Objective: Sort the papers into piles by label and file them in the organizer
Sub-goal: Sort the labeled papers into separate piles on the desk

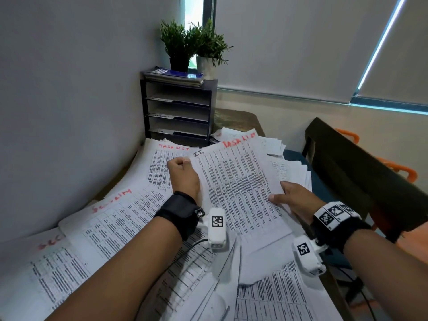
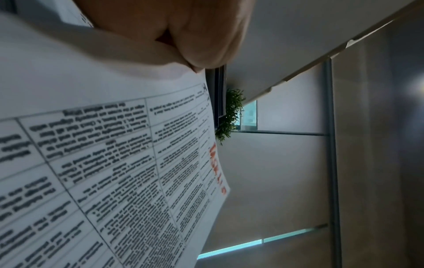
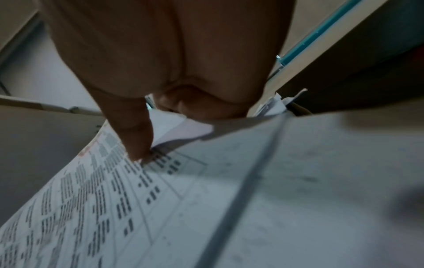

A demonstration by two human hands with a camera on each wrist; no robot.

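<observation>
White printed paper, a sheet of dense table text with a red handwritten heading and a black "I.T." mark (image 1: 240, 181), is held up over the desk between both hands. The left hand (image 1: 183, 174) is closed in a pinch on the sheet's far left corner, as the left wrist view confirms. The right hand (image 1: 294, 195) is clamped on the right edge, thumb on top and fingers hidden beneath.

Beneath it, other white printed sheets with red headings (image 1: 111, 218) are spread over the brown desk (image 1: 234, 119); the top one appears to be headed "Security", and a further loose heap (image 1: 287, 165) lies to the right. The black shelved organizer with labelled trays (image 1: 178, 112) is set against the wall at the desk's far end, well apart from the held sheet, with two potted green plants (image 1: 194, 47) on top.

The step is judged to be label reading. The heading should be kept flat and unbent, matched against an existing pile, and the sheet laid squarely with edges aligned, so that later filing is eased.
</observation>
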